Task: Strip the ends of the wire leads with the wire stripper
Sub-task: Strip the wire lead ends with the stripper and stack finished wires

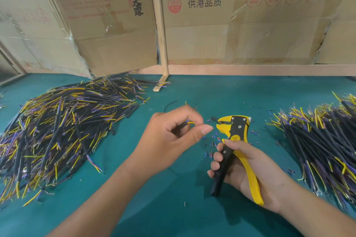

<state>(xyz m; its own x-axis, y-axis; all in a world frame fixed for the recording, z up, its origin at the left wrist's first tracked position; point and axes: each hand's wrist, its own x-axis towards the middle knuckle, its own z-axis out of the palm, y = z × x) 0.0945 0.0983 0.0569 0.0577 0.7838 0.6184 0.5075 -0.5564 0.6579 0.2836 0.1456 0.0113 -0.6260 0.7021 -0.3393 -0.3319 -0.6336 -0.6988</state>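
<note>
One wire stripper [234, 140], gripped at the handles in the right hand [248, 169], jaws parted, sits mid-desk toward the near edge. The left hand [169, 140] pinches one lead [187, 122] in its fingers [204, 130] just beside the jaws — not yet inserted. Judged step: feeding; next calls for seating the end squarely. Two wire piles: left [57, 131] and right [323, 140] desk edges.

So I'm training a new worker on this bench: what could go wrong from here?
The left hand pinches the wire lead close to its short coloured ends, so its fingers may get nipped as the wire stripper in the right hand closes. The two piles look alike, so leads could get mixed. Insulation scraps litter the mat.
</note>
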